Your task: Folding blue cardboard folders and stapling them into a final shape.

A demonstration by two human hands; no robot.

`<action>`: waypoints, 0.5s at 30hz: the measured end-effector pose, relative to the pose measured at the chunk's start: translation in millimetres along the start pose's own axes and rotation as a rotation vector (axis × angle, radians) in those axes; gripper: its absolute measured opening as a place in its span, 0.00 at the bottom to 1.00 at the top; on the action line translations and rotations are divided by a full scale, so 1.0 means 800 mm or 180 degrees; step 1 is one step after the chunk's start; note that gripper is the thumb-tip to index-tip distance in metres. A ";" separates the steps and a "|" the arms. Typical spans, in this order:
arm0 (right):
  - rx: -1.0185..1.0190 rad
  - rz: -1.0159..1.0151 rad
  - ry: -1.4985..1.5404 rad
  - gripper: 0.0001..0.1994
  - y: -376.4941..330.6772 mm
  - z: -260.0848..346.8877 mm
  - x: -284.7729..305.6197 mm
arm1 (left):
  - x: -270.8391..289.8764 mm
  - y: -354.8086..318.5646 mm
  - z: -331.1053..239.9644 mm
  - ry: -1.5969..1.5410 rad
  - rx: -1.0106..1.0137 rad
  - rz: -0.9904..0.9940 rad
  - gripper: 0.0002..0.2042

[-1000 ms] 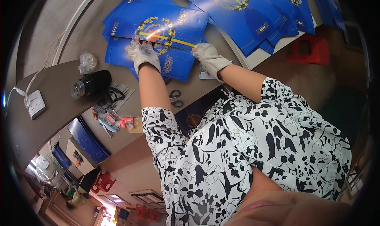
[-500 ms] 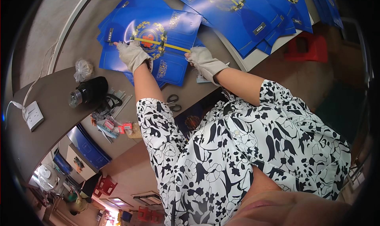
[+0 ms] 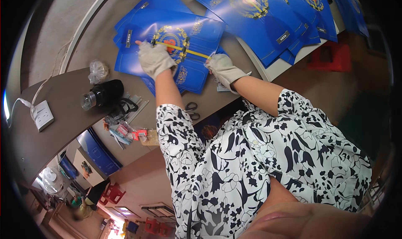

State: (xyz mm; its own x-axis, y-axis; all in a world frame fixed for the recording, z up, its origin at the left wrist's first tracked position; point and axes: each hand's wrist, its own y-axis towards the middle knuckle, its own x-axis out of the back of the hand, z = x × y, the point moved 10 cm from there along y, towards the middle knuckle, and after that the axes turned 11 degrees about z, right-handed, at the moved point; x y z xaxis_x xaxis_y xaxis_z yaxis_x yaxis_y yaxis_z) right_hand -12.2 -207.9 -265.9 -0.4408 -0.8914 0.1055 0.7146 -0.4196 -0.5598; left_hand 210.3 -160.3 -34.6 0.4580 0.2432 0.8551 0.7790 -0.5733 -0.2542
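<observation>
Brown worktop (image 3: 83, 109) holds our blue sheet (image 3: 184, 42), flat atop a stack. Left hand (image 3: 155, 59) presses it down, fingers together; right hand (image 3: 222, 68) pinches its edge, steadying it.

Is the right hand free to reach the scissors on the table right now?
Probably not at once: the right hand is pinching the yellow strip on the blue sheet; the scissors lie uncovered near the left forearm.
</observation>
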 end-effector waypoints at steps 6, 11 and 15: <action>-0.0329 -0.0289 0.0191 0.13 -0.026 0.016 0.001 | -0.092 -0.126 -0.103 0.1100 -0.2838 -0.0089 0.25; -0.0649 -0.0136 -0.1045 0.14 -0.069 0.060 -0.007 | -0.094 -0.120 -0.077 0.1142 -0.2725 0.0312 0.24; -0.0479 -0.0475 0.0064 0.12 -0.089 0.067 0.005 | -0.093 -0.089 -0.081 0.1248 -0.2424 0.0359 0.27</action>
State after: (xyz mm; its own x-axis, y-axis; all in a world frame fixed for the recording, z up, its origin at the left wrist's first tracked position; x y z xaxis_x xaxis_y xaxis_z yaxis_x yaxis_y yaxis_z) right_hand -35.7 -191.1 -181.3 -0.5474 -0.8171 0.1808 0.5520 -0.5149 -0.6559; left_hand 93.1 -187.9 -50.7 0.2251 -0.0539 0.9728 0.1743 -0.9801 -0.0946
